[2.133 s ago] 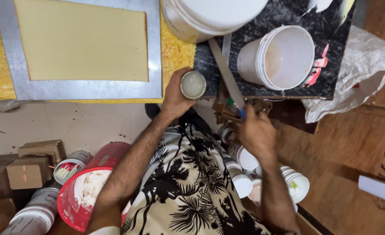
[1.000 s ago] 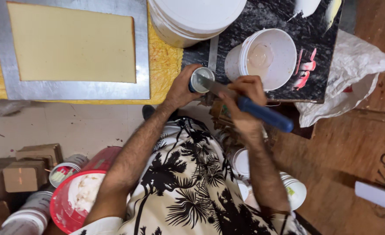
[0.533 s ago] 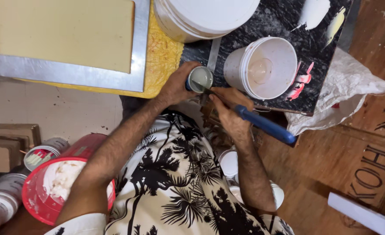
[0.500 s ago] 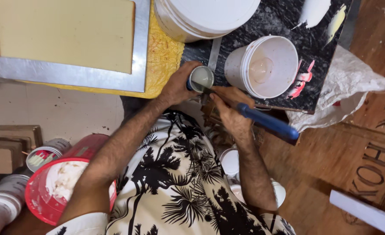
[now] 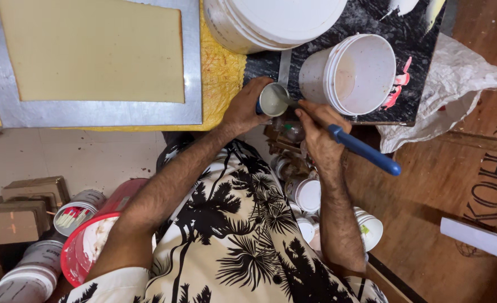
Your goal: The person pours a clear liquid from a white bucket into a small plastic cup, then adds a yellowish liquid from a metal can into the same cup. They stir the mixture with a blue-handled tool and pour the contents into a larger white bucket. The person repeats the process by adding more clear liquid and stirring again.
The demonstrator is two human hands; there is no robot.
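Note:
My left hand [image 5: 241, 108] grips a small round tin [image 5: 272, 101] with a pale lid, at the table's front edge. My right hand [image 5: 318, 130] holds a blue-handled tool [image 5: 362, 150] whose metal tip rests at the tin's right rim. The handle slants down to the right. Just beyond the tin stands an open white bucket [image 5: 356, 74] on a black paint-smeared slab [image 5: 372, 22].
A silver-framed screen with a tan middle [image 5: 91, 59] lies on yellow cloth at left. A large white lidded bucket [image 5: 271, 22] stands behind. Below are a red tub [image 5: 88, 247], small white jars [image 5: 307, 193], cardboard boxes [image 5: 18, 216] and a crumpled white sack [image 5: 456, 78].
My right hand came up from below with the blue-handled tool and set its tip against the tin. My left hand has kept hold of the tin at the table edge.

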